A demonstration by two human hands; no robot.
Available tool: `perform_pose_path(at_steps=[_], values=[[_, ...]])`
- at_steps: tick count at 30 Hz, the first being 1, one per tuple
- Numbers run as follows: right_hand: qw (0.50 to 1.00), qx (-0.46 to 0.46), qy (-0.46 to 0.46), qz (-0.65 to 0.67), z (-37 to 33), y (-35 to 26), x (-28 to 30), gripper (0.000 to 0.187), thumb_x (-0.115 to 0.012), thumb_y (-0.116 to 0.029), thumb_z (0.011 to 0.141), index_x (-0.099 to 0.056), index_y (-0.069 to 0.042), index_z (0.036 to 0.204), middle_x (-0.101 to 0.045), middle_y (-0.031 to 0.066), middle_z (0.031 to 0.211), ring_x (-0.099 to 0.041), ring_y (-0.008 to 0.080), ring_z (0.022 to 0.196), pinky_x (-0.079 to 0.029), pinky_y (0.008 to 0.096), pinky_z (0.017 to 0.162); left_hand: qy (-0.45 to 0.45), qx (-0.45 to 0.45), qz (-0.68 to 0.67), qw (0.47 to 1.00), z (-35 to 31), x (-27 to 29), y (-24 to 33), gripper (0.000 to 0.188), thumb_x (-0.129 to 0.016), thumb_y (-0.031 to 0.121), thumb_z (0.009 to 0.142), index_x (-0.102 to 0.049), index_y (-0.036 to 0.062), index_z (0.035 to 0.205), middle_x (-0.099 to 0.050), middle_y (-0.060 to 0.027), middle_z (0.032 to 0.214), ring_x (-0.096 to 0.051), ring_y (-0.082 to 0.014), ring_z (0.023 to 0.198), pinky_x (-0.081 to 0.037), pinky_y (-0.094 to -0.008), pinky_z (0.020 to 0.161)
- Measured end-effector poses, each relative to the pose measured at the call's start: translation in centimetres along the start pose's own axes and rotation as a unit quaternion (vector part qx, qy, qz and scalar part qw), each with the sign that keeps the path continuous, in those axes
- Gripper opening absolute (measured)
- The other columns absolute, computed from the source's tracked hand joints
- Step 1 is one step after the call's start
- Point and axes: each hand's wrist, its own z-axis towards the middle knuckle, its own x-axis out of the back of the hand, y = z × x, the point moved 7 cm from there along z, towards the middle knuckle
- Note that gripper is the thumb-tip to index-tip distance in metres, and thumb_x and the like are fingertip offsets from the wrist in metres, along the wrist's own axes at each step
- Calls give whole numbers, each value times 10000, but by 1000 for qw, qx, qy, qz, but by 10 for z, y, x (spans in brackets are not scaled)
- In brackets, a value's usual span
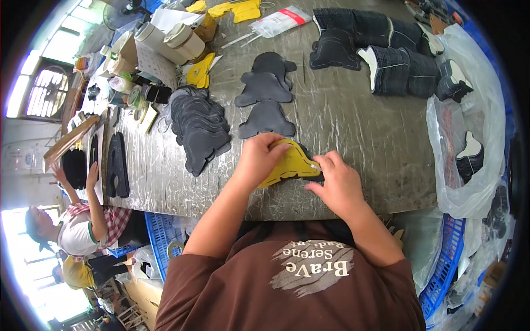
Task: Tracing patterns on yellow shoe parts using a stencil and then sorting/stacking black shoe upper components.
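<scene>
In front of me a yellow slotted template (294,161) lies over a black shoe-upper piece (316,177), whose dark edge shows at its right and upper side. My left hand (261,159) grips the template's left end, thumb on top and fingers at its far edge. At the right end, my right hand (340,185) is closed on a slim pen (315,166); only its pale tip end shows. Just beyond my hands lies a single black piece (266,120), with several more overlapping black pieces (265,88) behind it.
Fanned black pieces (200,127) lie to the left. Tied bundles of black pieces (397,70) stand far right, beside a clear plastic bag (469,190). Cups (185,41), yellow templates (200,70) and a plastic packet (280,22) sit farther back. A co-worker (88,220) works at left.
</scene>
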Motion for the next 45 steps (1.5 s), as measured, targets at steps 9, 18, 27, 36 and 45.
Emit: perform_pose_path(at_steps=[9,18,27,36,45], values=[[998,53,41,-15,-10,9,-7,354,-776,-160,720,-628,-48,1021,-539,92,937,-638,282,792,-523,406,661,74,-288,258,919,-61,-3,2,448,-803,122,698,-654,-17,1097,-621,-147,1114,-583,-313,1041,-488,-393,878],[995,72,49,-53,-22,-9,-17,326,-762,-160,732,-640,-53,1015,-527,84,908,-627,267,799,-523,388,670,103,-285,215,928,-78,0,-19,292,-768,58,712,-691,-6,987,-637,-119,1011,-583,-303,964,-493,-386,847],[992,65,105,-33,-30,-15,-21,328,-758,-145,738,-652,-38,1030,-554,72,929,-631,275,780,-520,400,675,119,-350,208,906,-85,0,-23,241,-749,65,739,-698,8,968,-627,-107,989,-565,-305,929,-475,-387,835],[991,58,122,-18,-30,-12,-21,297,-763,-144,736,-681,-54,1007,-576,79,913,-633,287,758,-511,402,664,151,-378,177,896,-85,-1,-30,205,-738,58,745,-704,7,941,-622,-110,983,-560,-312,910,-474,-388,824],[991,53,123,-17,-30,-12,-20,303,-766,-139,727,-680,-50,1004,-578,78,909,-628,279,766,-504,395,662,131,-383,258,877,-89,-16,-23,224,-641,25,774,-659,-32,990,-584,-135,1028,-539,-320,949,-473,-387,842]])
